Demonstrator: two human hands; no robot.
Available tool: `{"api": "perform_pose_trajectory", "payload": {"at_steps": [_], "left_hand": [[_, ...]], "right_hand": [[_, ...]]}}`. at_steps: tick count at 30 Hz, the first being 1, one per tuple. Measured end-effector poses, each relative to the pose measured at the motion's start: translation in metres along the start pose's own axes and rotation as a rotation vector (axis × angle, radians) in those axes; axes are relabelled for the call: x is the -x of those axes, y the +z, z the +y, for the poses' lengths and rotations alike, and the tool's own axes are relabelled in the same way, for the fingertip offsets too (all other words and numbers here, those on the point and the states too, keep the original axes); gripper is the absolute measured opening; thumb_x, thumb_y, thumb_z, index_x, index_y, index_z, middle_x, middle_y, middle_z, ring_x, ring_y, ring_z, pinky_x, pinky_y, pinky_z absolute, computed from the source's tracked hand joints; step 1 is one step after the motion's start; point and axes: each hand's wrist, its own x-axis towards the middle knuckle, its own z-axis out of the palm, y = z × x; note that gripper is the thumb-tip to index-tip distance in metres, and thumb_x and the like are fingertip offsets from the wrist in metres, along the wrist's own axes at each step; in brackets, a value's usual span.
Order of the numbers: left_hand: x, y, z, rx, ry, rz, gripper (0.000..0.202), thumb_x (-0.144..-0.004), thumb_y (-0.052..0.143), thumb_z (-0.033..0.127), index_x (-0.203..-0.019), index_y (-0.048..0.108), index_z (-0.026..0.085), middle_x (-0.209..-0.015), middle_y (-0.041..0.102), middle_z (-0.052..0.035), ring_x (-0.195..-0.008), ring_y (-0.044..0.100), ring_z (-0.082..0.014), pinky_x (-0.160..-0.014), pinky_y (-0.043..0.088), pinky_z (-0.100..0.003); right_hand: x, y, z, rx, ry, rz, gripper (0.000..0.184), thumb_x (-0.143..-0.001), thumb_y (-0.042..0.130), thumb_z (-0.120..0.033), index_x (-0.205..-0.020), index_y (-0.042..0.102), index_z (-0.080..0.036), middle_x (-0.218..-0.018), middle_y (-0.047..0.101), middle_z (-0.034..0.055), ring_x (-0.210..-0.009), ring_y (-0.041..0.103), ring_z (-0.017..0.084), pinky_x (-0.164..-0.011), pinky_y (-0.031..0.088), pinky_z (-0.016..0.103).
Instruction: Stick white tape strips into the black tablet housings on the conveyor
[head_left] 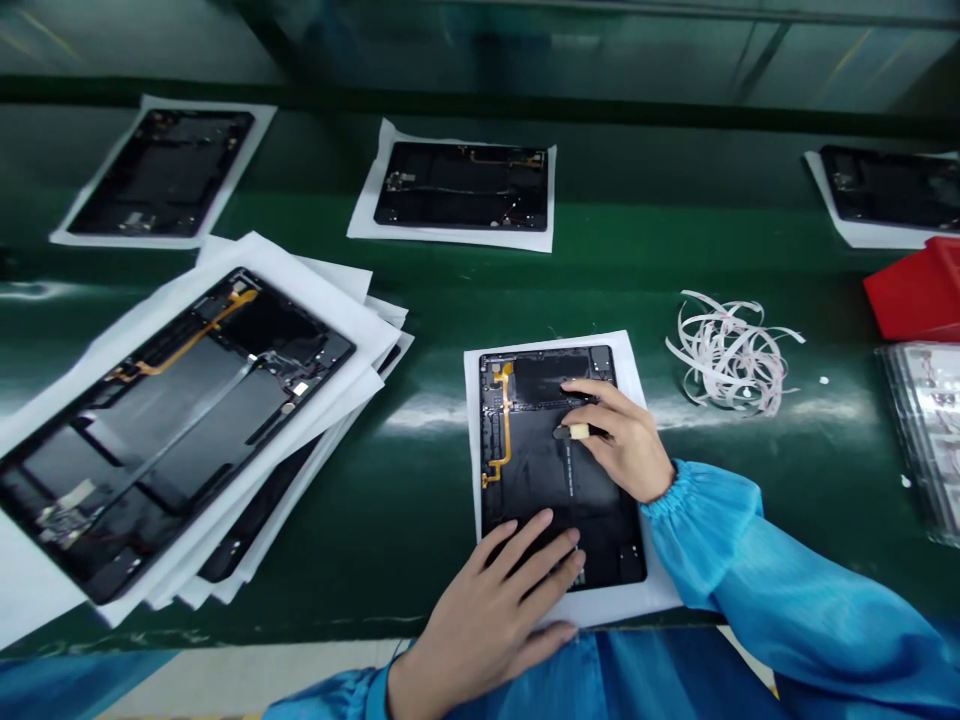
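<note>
Centre housing (536, 470): this open black tablet shell is lying just in front of the person, inner side up, and is serving as the landmark below; facing this way it is leaving its insides within reach.
White sheet (637, 600): it is lying under the centre housing and showing around its edges, probably sparing the shell from scratches.
Orange ribbon cable (508, 420): it is running along the left part of the centre housing, clear of both hands.
Left hand (499, 605): it is resting palm down over the near edge of the centre housing, fingers spreading apart and gripping nothing, seemingly steadying the shell.
Right hand (622, 435): it is reaching over the right edge of the centre housing, thumb and forefinger pinching a small piece (571, 432), dark at one end and cream at the other, likely for fine control; whether the piece is touching the shell, I cannot tell.
Stack of housings (180, 400): it is standing left of the centre housing, white sheets lying between the shells, presumably preventing rubbing.
Curled white strips (735, 355): they are lying heaped to the right of the centre housing, apparently gathered out of the way.
Red bin (915, 295) and clear trays (934, 430): they are sitting farther right of the centre housing, seemingly within arm's reach.
Far housing (465, 185): it is lying beyond the centre housing, on its own paper.
</note>
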Motion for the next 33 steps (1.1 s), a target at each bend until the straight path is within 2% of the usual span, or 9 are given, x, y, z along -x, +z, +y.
{"api": "perform_pose_trajectory", "payload": {"at_steps": [8,13,16,20,26,30,33], "left_hand": [[0.008,0.014,0.005,0.048,-0.04,0.038,0.044,-0.094,0.054,0.054,-0.125,0.066,0.025,-0.128,0.067,0.0016,-0.129,0.048,-0.0203,-0.121,0.008,-0.036],[0.007,0.014,0.004,0.018,-0.047,0.041,0.047,-0.093,0.054,0.056,-0.123,0.067,0.023,-0.129,0.067,0.001,-0.13,0.047,-0.0215,-0.121,0.011,-0.037],[0.005,0.01,0.002,-0.054,-0.002,0.003,0.062,-0.091,0.048,0.067,-0.129,0.064,0.021,-0.134,0.064,-0.0034,-0.13,0.046,-0.0245,-0.118,0.017,-0.038],[0.005,0.008,0.002,-0.11,-0.06,-0.027,0.087,-0.082,0.04,0.082,-0.141,0.055,0.02,-0.138,0.059,-0.0083,-0.132,0.043,-0.03,-0.114,0.022,-0.038],[0.004,0.009,0.006,-0.123,-0.102,-0.013,0.073,-0.086,0.053,0.07,-0.141,0.055,0.022,-0.134,0.061,-0.0102,-0.126,0.047,-0.0313,-0.111,0.025,-0.041],[0.0,0.006,0.005,-0.081,-0.112,0.021,0.06,-0.092,0.05,0.064,-0.134,0.062,0.023,-0.133,0.064,-0.0042,-0.126,0.048,-0.0275,-0.115,0.019,-0.038],[-0.002,0.005,0.004,-0.073,-0.075,-0.002,0.054,-0.095,0.048,0.059,-0.13,0.064,0.022,-0.142,0.058,0.0021,-0.129,0.045,-0.0265,-0.119,0.012,-0.038]], "right_hand": [[0.001,0.002,0.0,0.013,-0.003,0.003,0.028,-0.085,0.053,-0.002,-0.095,0.071,-0.022,-0.13,0.064,0.0074,-0.092,0.07,0.018,-0.09,0.058,0.035],[0.0,0.003,0.0,0.013,-0.013,0.009,0.03,-0.084,0.052,0.0,-0.095,0.071,-0.021,-0.13,0.064,0.0081,-0.105,0.068,0.02,-0.093,0.057,0.035],[0.0,0.003,0.0,0.018,-0.009,0.005,0.031,-0.083,0.051,-0.001,-0.094,0.071,-0.022,-0.129,0.065,0.0071,-0.108,0.068,0.02,-0.093,0.058,0.035],[0.0,0.002,0.0,0.009,-0.011,0.015,0.03,-0.083,0.052,-0.001,-0.094,0.071,-0.022,-0.127,0.066,0.0074,-0.105,0.069,0.02,-0.095,0.057,0.037],[-0.002,-0.002,0.0,-0.029,-0.037,0.036,0.026,-0.085,0.053,-0.004,-0.093,0.07,-0.022,-0.122,0.068,0.0081,-0.11,0.067,0.022,-0.096,0.056,0.038],[-0.003,-0.004,0.0,-0.039,-0.061,0.029,0.024,-0.086,0.053,-0.004,-0.092,0.07,-0.02,-0.121,0.068,0.0106,-0.11,0.067,0.022,-0.096,0.056,0.039],[-0.001,-0.004,0.001,-0.013,-0.053,0.001,0.026,-0.086,0.051,-0.003,-0.096,0.069,-0.02,-0.126,0.066,0.0111,-0.108,0.068,0.022,-0.095,0.057,0.038]]}}
